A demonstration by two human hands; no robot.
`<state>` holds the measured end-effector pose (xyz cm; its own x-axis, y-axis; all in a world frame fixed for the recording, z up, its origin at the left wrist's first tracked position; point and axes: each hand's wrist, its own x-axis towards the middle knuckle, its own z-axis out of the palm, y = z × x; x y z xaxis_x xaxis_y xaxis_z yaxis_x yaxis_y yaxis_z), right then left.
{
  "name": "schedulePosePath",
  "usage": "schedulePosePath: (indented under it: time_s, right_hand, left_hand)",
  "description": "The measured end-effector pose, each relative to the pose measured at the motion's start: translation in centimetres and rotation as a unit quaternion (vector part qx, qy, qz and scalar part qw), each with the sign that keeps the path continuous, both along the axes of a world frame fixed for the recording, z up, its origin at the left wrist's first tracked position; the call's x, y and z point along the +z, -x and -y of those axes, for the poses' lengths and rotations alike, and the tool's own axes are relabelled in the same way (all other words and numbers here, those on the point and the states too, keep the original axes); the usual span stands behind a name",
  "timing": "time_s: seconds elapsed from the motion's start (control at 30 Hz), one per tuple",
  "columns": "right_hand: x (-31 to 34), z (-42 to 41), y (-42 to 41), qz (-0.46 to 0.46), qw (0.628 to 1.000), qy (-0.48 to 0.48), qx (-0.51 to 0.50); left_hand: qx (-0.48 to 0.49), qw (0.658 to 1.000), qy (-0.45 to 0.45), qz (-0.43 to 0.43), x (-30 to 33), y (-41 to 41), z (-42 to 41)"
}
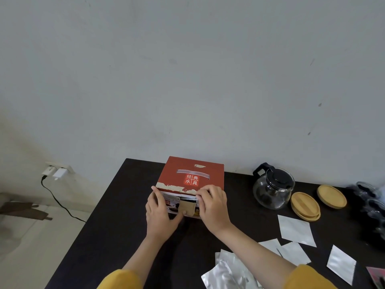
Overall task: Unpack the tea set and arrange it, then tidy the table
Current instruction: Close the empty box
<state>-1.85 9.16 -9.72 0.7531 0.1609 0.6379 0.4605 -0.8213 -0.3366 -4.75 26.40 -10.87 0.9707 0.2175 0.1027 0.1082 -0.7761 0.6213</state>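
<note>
A red cardboard box (191, 174) with white characters on its lid stands at the far middle of the dark table (116, 226). My left hand (159, 213) holds the box's near left corner, thumb by a brown cardboard flap (187, 207) on its front. My right hand (212, 203) grips the near right edge of the lid with curled fingers. A glass teapot (273, 187) with a black lid and handle stands to the right of the box. Two round wooden coasters (305, 205) (331, 196) lie beside it.
Several silver foil sachets (295, 230) lie scattered on the near right of the table. Dark glass cups (373, 201) stand at the far right edge. A wall socket with a white charger (59, 174) and black cable sits left of the table.
</note>
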Motion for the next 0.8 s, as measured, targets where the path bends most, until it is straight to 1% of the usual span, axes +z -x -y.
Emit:
schedulePosePath:
  time_s: [0.57, 0.8]
  right_hand:
    - [0.35, 0.06, -0.38, -0.001, 1.0, -0.002, -0.013]
    - [-0.47, 0.4, -0.27, -0.016, 1.0, 0.013, -0.005]
  left_hand:
    - [0.0, 0.999, -0.013, -0.03, 0.74, -0.48, 0.37]
    - [0.0, 1.0, 0.001, -0.02, 0.39, -0.07, 0.77]
